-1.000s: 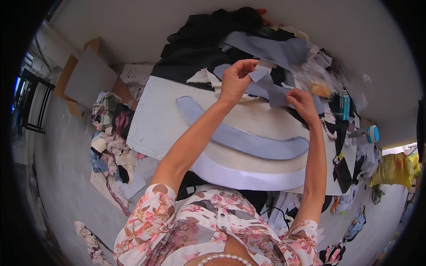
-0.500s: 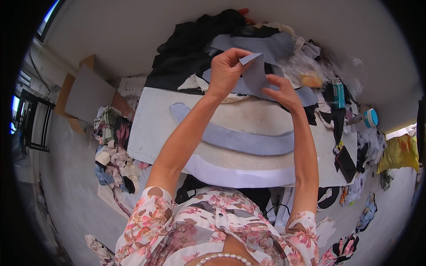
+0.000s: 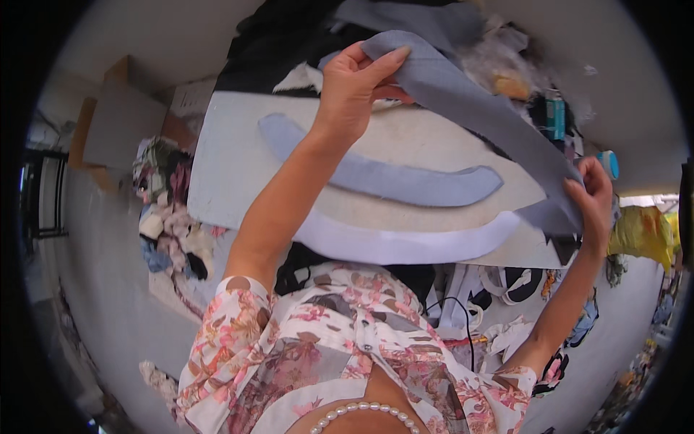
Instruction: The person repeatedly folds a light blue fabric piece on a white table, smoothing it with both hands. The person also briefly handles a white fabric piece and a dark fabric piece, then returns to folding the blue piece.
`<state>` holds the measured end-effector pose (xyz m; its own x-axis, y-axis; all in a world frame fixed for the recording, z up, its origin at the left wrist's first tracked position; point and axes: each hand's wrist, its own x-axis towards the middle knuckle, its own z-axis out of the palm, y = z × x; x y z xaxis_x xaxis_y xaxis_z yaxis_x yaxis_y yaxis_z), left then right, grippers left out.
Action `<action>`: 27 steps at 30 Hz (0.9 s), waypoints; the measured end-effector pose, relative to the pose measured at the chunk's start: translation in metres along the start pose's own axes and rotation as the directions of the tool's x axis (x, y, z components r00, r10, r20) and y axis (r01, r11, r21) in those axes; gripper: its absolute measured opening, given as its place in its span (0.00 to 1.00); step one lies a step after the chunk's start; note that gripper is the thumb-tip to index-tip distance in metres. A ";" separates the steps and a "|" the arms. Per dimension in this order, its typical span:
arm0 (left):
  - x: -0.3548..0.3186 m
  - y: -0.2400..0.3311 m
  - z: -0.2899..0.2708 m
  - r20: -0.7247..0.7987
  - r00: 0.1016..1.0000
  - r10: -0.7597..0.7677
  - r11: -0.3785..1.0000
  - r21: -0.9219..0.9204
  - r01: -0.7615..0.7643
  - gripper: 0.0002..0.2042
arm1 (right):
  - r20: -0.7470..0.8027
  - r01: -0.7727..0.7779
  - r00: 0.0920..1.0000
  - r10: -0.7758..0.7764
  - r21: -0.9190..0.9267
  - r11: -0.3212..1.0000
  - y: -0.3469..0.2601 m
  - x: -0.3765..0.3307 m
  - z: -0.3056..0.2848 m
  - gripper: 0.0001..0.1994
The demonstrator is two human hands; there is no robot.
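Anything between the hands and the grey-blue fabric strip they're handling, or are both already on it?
Nothing visible stands between. The left hand pinches one end of the grey-blue fabric strip, and the right hand grips the other end. The strip hangs stretched above the curved blue piece lying on the work table.

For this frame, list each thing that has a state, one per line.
Grey fabric strip: lifted, stretched between both hands.
Left hand: gripping the strip's upper end.
Right hand: gripping the strip's lower end.
Blue curved fabric piece: lying flat on the table.
White curved piece: flat at the table edge.
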<state>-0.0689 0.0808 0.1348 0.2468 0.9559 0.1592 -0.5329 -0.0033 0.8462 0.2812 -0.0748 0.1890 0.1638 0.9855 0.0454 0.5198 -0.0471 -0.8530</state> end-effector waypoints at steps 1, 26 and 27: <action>-0.012 0.003 -0.011 -0.002 0.999 -0.043 0.999 0.021 0.043 0.10 | 0.041 -0.020 0.999 0.018 0.039 0.999 -0.001 -0.013 0.006 0.14; -0.063 -0.002 -0.200 -0.476 0.872 0.119 0.509 0.783 0.358 0.09 | 0.461 -0.261 0.862 0.208 0.054 0.964 0.015 0.008 0.227 0.16; -0.062 -0.004 -0.204 -0.460 0.877 0.141 0.483 0.805 0.345 0.09 | 0.469 -0.261 0.858 0.211 0.043 0.964 0.014 0.009 0.228 0.16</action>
<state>-0.2472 0.0818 0.0182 -0.2312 0.9726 0.0243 0.4789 0.0920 0.8730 0.0984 -0.0291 0.0588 -0.1428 0.9120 -0.3845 0.4222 -0.2952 -0.8571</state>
